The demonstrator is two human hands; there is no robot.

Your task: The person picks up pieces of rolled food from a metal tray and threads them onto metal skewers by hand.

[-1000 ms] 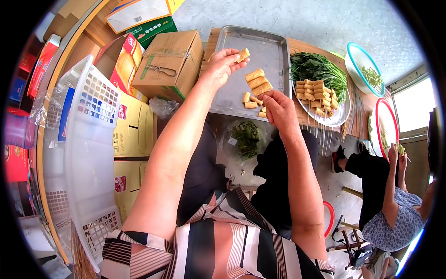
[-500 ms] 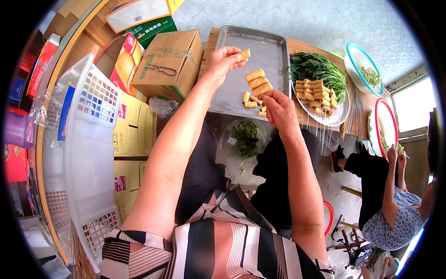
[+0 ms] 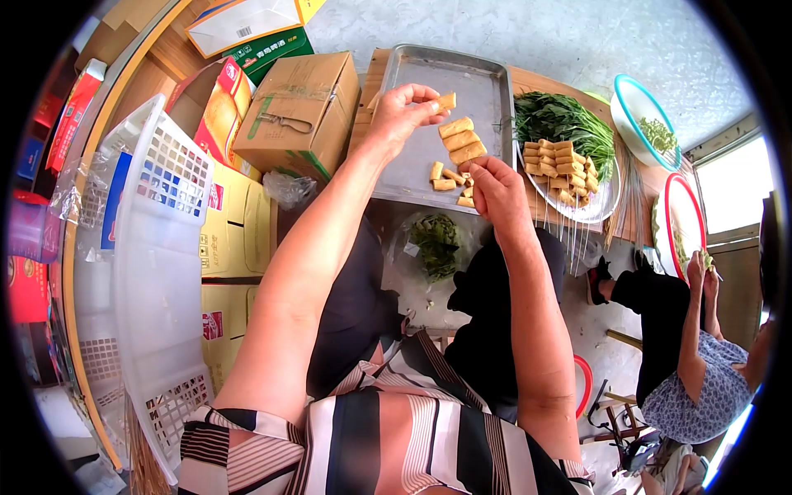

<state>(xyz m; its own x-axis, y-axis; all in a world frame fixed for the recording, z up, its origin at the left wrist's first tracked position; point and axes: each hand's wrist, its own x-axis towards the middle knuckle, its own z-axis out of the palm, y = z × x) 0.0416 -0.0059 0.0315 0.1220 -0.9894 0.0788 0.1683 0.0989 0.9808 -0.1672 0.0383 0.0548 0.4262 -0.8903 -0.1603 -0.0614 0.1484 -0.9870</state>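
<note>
My left hand [image 3: 404,117] pinches a tan tofu-skin roll [image 3: 446,102] over the metal tray [image 3: 412,70]. Lower and to the right, my right hand [image 3: 497,190] grips a skewer whose stick is mostly hidden by my fingers. Three tofu-skin rolls [image 3: 462,143] are threaded side by side on it, just below the roll in my left hand. Several loose rolls [image 3: 444,184] lie at the tray's near edge. To the right, a white plate [image 3: 611,204] carries a stack of skewered rolls [image 3: 563,169], their thin sticks pointing towards me.
Leafy greens [image 3: 569,124] lie behind the stacked rolls. Cardboard boxes [image 3: 285,115] and a white plastic basket [image 3: 161,272] stand left. A bag of greens [image 3: 436,247] sits below the tray. At right, another person [image 3: 701,388] works by a red-rimmed basin [image 3: 681,223].
My left hand has moved slightly right with its roll, closer above the skewer's end. The skewer in my right hand has shifted a little to the right and up.
</note>
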